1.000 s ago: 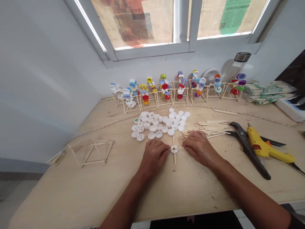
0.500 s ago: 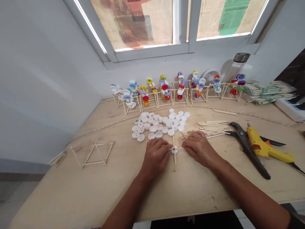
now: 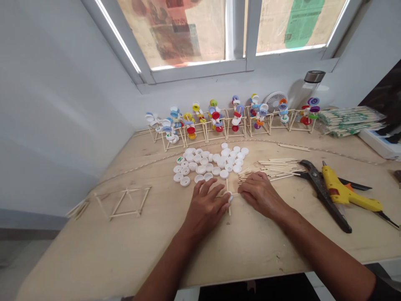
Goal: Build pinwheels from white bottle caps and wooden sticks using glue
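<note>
A small cross of thin wooden sticks (image 3: 228, 186) with a white bottle cap (image 3: 230, 195) at its centre lies flat on the wooden table (image 3: 125, 246). My left hand (image 3: 205, 207) rests over the cross's left arm, fingers spread, thumb touching the cap. My right hand (image 3: 260, 192) is curled, its fingertips pinching the right arm of the cross close to the cap. Just behind the hands lies a cluster of white bottle caps (image 3: 209, 163), and a loose pile of sticks (image 3: 275, 169) lies beside my right hand.
A row of stick-and-cap models (image 3: 232, 117) lines the wall. A stick frame (image 3: 125, 202) lies at left. Black cutters (image 3: 326, 194) and a yellow glue gun (image 3: 347, 194) lie at right, packed sticks (image 3: 351, 121), a small fan (image 3: 274, 100) and a bottle (image 3: 311, 83) behind.
My left hand has slid right and opened its fingers over the cross, now covering most of the cap. My right hand has barely moved.
</note>
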`<action>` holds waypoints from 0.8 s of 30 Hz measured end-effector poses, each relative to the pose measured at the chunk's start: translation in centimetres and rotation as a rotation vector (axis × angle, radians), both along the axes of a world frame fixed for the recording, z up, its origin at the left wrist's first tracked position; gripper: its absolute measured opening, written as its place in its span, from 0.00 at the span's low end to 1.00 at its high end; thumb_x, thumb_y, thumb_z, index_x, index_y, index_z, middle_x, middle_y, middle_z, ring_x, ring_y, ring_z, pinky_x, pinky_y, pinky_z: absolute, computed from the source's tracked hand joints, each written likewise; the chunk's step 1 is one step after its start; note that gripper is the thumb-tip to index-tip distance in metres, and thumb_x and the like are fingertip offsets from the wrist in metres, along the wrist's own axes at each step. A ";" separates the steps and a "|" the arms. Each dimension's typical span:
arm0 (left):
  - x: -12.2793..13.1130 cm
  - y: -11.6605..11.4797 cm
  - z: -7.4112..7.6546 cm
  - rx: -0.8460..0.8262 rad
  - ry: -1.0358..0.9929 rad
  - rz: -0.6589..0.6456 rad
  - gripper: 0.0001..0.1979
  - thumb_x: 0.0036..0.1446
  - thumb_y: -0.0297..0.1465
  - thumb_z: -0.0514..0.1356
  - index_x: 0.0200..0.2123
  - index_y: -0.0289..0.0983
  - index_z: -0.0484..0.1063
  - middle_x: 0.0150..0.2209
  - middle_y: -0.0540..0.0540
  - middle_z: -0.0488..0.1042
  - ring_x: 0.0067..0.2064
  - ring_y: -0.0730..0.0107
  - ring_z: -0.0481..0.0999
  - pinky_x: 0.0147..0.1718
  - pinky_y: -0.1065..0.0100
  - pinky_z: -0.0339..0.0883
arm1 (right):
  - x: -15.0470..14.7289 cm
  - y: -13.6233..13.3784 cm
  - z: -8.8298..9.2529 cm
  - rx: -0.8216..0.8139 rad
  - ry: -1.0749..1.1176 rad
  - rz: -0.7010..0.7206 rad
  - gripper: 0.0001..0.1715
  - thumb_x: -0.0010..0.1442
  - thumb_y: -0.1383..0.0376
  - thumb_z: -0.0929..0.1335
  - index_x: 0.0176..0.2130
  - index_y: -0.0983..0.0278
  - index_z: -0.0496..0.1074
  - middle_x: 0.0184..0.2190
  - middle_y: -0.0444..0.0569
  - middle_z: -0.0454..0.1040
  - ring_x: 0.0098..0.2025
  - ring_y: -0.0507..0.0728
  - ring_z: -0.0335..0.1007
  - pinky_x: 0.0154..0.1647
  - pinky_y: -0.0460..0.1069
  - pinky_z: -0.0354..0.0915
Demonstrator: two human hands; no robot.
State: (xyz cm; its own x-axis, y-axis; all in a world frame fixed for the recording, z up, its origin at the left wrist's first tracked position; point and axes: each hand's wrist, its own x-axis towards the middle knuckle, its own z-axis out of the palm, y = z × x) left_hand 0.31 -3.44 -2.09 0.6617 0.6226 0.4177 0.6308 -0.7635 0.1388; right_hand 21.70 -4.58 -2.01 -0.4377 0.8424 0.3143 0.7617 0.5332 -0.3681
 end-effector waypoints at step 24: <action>0.2 -1.0 -1.5 0.141 -0.036 0.008 0.12 0.56 0.29 0.55 0.43 0.41 0.72 0.46 0.46 0.74 0.55 0.54 0.64 0.53 0.50 0.55 | 0.0 -0.3 -0.2 0.014 0.040 -0.026 0.09 0.59 0.71 0.63 0.31 0.63 0.71 0.29 0.47 0.75 0.38 0.55 0.64 0.44 0.52 0.49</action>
State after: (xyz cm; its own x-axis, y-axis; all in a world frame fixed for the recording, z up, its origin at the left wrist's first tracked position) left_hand 0.52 -4.43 -3.64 0.6399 0.5615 0.5246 0.6336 -0.7718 0.0532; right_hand 21.66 -4.89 -2.17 -0.4023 0.8488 0.3431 0.7606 0.5185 -0.3908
